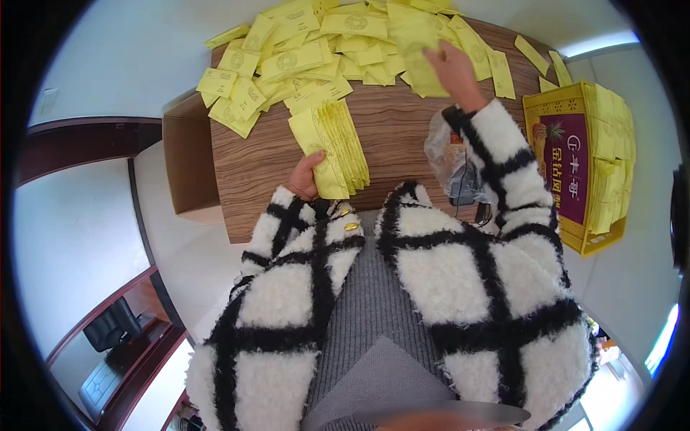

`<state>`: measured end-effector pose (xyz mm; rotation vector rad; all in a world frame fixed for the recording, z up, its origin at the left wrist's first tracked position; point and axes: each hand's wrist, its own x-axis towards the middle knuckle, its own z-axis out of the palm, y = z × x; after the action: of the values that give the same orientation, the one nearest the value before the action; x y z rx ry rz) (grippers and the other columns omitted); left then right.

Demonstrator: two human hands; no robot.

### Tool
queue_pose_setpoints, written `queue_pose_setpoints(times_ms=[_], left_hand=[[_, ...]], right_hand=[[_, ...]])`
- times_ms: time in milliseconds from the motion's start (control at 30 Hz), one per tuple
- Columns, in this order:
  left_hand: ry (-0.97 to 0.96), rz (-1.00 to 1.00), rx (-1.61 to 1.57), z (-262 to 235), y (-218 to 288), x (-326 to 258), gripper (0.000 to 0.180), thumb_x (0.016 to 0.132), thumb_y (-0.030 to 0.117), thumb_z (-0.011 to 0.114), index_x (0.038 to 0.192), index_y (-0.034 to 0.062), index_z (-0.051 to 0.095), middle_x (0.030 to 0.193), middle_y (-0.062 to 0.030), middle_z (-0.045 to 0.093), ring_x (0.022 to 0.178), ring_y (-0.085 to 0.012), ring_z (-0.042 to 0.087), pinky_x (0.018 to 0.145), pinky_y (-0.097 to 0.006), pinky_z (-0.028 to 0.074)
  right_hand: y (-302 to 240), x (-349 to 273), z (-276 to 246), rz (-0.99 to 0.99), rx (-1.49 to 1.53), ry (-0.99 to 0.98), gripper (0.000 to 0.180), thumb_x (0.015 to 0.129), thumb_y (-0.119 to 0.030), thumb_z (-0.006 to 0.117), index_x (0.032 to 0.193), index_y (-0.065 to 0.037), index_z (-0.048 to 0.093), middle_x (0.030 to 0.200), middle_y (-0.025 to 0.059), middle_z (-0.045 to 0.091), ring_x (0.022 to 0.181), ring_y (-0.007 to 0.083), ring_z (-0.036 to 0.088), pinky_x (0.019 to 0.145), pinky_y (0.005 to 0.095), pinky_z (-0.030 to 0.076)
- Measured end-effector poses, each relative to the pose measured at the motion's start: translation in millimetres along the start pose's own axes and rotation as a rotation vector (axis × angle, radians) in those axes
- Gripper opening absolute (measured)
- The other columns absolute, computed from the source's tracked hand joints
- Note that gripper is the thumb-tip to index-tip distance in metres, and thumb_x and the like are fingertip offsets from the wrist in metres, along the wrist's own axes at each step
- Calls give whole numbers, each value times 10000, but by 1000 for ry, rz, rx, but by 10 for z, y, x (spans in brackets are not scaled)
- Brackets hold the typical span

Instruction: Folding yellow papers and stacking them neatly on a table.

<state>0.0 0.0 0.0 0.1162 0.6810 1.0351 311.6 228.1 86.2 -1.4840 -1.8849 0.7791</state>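
My left hand (307,176) is partly closed around the near left edge of a fanned stack of flat, rectangular yellow packets (338,147); the thumb lies on the top face, and the fingers beneath are hidden. The stack is above the near part of the brown wood-grain bench (395,136), in front of my torso. My right hand (460,75) is extended to the far side, fingers curled and nearly closed, pinching the right edge of a single flat yellow packet (422,68). Behind that packet, a loose heap of printed yellow packets (295,57) spreads along the far edge. A crumpled clear plastic bag (436,147) rests below my right wrist, just beside a dark grey boxy object (467,188). To the right stands a yellow crate with a purple panel (532,106), containing upright rows of yellow packets (607,154). An open brown cardboard box (188,158) adjoins the bench's left edge.
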Motion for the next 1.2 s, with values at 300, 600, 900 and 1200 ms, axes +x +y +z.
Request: queue_pose_setpoints(times_ms=[300,600,900,1200], left_hand=[[-230,52,-67,80,56,-101,579,872,141,644,1384,-27,431,1326,-184,569,1167,-316,598,1007,-463,490],[-73,87,177,188,28,-17,580,878,173,634,1382,-33,434,1324,-185,572,1177,-317,594,1025,-460,473],[-112,66,155,195,-37,88,605,864,164,639,1389,-40,416,1328,-196,563,1178,-318,592,1016,-459,484],[-90,33,215,315,-171,210,577,886,173,612,1384,-35,407,1302,-184,570,1153,-318,600,1001,-472,494]], right_hand=[[-578,-1179,1137,14,210,-161,294,929,-304,583,995,-19,613,807,222,627,774,408,613,674,458,474],[-710,-1324,1163,-27,259,-170,244,965,-208,485,968,6,604,865,253,634,835,449,598,705,491,463],[-600,-1335,1114,-108,237,-106,296,982,-212,462,957,57,582,902,258,618,858,441,571,752,470,444],[-581,-1370,1149,-124,440,-12,314,985,-249,495,948,57,557,896,268,567,903,426,515,804,481,406]])
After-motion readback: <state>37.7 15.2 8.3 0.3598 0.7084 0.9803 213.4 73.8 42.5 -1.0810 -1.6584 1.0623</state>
